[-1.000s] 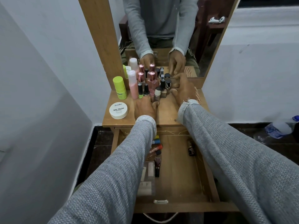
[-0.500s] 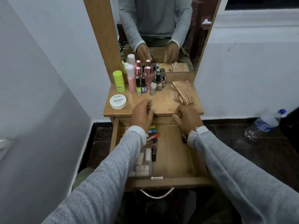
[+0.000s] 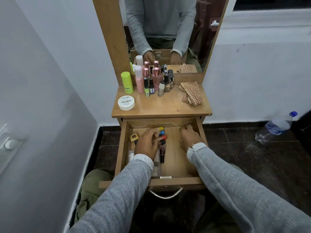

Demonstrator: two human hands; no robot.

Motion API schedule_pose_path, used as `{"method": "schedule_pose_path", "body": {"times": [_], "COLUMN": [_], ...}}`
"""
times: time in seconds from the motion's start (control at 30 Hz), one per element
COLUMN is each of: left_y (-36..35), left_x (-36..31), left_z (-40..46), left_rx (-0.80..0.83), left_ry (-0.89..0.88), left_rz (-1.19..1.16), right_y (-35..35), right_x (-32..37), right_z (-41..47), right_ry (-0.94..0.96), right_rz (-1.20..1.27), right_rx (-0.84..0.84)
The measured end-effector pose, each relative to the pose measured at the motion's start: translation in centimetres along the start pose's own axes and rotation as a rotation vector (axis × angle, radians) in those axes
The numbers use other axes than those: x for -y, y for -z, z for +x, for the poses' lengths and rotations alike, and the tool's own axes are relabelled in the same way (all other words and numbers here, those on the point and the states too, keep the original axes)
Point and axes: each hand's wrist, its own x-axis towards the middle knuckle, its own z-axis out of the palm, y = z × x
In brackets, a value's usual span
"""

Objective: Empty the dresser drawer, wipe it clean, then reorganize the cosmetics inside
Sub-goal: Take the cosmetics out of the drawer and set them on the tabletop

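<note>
The wooden drawer [image 3: 176, 181] is pulled out under the dresser top [image 3: 166, 107]. My left hand [image 3: 147, 144] reaches into its left half, fingers spread over tubes with yellow, blue and red caps [image 3: 162, 132]. A gold-capped item [image 3: 134, 136] lies left of that hand, and a dark lipstick [image 3: 162, 154] lies beside my wrist. My right hand [image 3: 189, 137] is in the drawer's back right, fingers bent down. Whatever lies under it is hidden. Several nail polish bottles [image 3: 161, 84] stand on top with a checked cloth [image 3: 191, 93].
A white nail polish tub [image 3: 126, 102], a green bottle [image 3: 127, 82] and a pink bottle [image 3: 139, 80] stand on the left of the top. The mirror [image 3: 168, 31] rises behind. A water bottle [image 3: 277, 126] lies on the floor at right. A wall stands close on the left.
Both hands came back from the bottles on the dresser top, passed its front edge and dropped into the open drawer. The camera view pulled back, and the cloth is now uncovered.
</note>
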Motion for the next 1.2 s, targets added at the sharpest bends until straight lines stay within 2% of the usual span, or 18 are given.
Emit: {"method": "schedule_pose_path", "body": {"times": [0.13,0.33,0.43,0.53,0.63,0.73,0.77,0.83,0.93,1.2], "left_y": [0.0,-0.5,-0.6,-0.6,-0.7,-0.4,-0.4,-0.3,-0.2,-0.5], "left_x": [0.2,0.4,0.5,0.6,0.6,0.8,0.9,1.1,0.9,0.2], "left_z": [-0.2,-0.5,-0.4,-0.5,-0.5,-0.3,-0.3,-0.3,-0.3,-0.2], "left_rx": [0.009,0.070,0.101,0.111,0.103,0.101,0.101,0.104,0.141,0.376], "left_ry": [0.049,0.053,0.079,0.097,0.117,0.144,0.151,0.158,0.142,-0.001], "left_rz": [0.003,0.016,0.077,0.106,0.102,0.112,0.125,0.130,0.140,0.363], "right_y": [0.4,-0.9,-1.6,-1.7,-1.4,-1.4,-1.4,-1.1,-0.7,-0.8], "right_x": [-0.2,-0.3,0.4,0.7,1.0,1.0,1.0,1.4,1.3,1.1], "right_z": [0.0,-0.8,-1.1,-0.6,0.0,0.5,0.6,0.3,-0.1,0.6], "right_ry": [0.067,0.024,0.022,0.144,0.333,0.480,0.488,0.379,0.350,0.355], "right_rz": [0.077,-0.016,0.015,-0.003,-0.105,-0.258,-0.258,-0.192,-0.244,-0.359], "right_rx": [-0.182,0.042,0.056,0.046,0.116,0.063,0.100,0.159,0.110,0.155]}}
